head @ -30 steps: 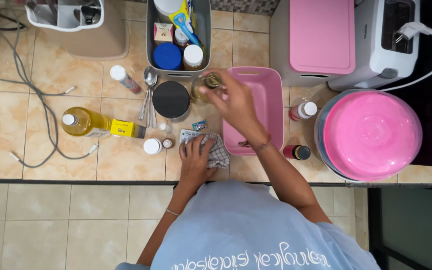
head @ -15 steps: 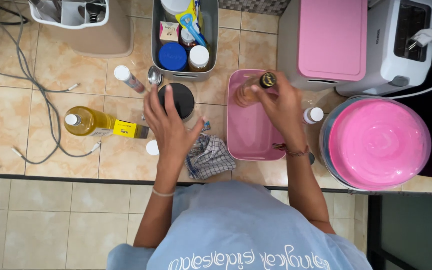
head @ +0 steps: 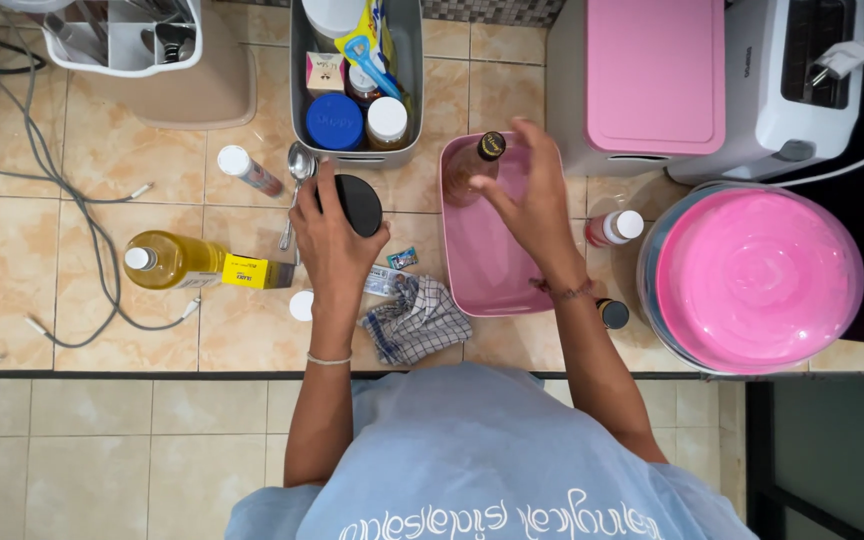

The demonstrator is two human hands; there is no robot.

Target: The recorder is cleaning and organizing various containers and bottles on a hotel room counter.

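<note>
Low in the frame, the person's pale blue shirt fills the bottom centre, both forearms reaching up over the tiled surface. Just above the shirt a checked cloth lies crumpled, with a small white cap to its left and a dark-capped small bottle to its right. Left of centre, the left hand has its grip wrapped around a round black-lidded jar, fingers curled over the lid's edge. Right of centre, the right hand hovers over the pink tub, its grip spread, fingertips beside a brown bottle with a dark cap that leans at the tub's upper left corner; whether they touch it cannot be told. At mid left a yellow oil bottle lies on its side. A pink round lid sits at right. Farther up, a metal spoon and a white-capped bottle lie below a grey bin holding jars. A pink-topped box and white toaster occupy the upper right.
</note>
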